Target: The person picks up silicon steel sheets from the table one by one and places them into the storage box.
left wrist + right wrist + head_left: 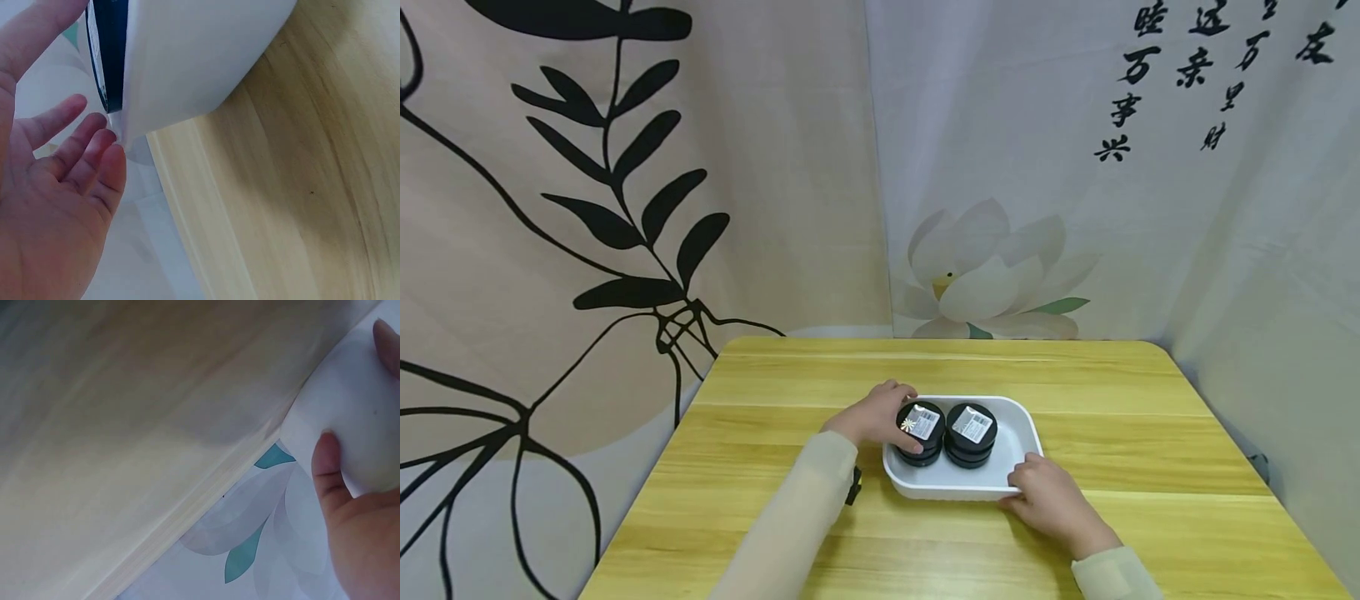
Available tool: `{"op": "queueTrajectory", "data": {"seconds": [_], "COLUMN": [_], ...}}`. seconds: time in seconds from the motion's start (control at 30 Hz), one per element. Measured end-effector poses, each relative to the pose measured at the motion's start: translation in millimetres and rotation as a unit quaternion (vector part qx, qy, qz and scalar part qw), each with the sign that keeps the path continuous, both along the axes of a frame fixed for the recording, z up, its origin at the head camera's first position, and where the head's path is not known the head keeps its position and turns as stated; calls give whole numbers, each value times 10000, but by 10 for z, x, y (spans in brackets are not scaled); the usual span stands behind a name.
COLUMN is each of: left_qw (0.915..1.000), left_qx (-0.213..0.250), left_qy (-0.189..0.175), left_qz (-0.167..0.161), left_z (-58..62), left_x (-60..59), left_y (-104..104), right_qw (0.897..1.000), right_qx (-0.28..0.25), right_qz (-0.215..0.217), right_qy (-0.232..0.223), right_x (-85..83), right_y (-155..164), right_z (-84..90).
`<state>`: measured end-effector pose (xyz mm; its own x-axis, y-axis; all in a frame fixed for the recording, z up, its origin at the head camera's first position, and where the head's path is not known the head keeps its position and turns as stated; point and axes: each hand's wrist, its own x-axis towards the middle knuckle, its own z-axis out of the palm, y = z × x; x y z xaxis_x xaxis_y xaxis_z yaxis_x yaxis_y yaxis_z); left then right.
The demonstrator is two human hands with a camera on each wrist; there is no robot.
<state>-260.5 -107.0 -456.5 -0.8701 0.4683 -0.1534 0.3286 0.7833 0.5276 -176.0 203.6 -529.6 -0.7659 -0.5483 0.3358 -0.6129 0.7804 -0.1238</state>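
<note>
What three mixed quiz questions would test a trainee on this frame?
1. True or false: the right hand grips the tray at its near right corner.
2. How many black jar stacks stand in the tray? A) one B) two C) four
3. Which stack does the left hand hold?

Key: 1 true. 2 B. 3 the left stack, beside the right stack; all on the table.

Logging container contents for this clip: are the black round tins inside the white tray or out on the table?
Inside. Both stacks of black tins sit within the white tray, enclosed by its rim.
</note>
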Motion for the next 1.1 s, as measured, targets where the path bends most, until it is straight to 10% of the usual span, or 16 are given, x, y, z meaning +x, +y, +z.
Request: {"op": "queueTrajectory", "data": {"seconds": [1.1], "left_qw": [9724], "left_qx": [1889], "left_qy": [836], "left_qz": [1081], "left_z": [-299], "left_x": [387], "left_y": [-303], "right_qw": [10000], "right_qx": [-10], "right_qz": [29], "right_qy": [45], "right_x": [12], "right_y": [-13], "right_z": [8]}}
